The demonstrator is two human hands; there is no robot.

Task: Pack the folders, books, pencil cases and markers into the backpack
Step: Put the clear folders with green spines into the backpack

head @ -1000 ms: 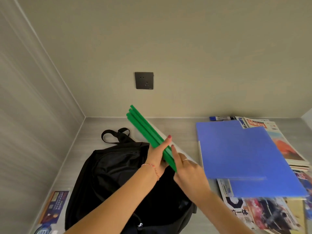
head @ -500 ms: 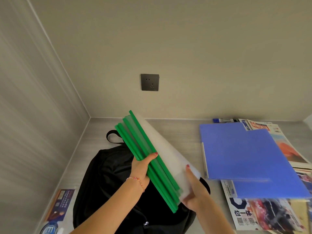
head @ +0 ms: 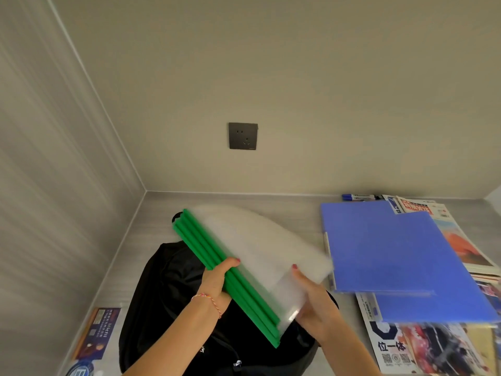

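Grey tabletop [head: 271,204] meets beige walls in a corner. Black backpack [head: 168,299] lies below green-spined clear folders [head: 230,272]. Left hand [head: 215,283] grips the spines; right hand [head: 311,302] pinches the clear covers. Blue folders [head: 393,256] lie to the right.

One view only, from a wide-angle camera on the person's head, looking forward and down into a corner where two walls meet the desk [head: 273,204]. It sits close: both forearms reach in from the bottom edge, the black backpack [head: 168,294] lies right below the lens, and the wall socket [head: 243,135] is dead ahead. The wall lines bow toward the edges.
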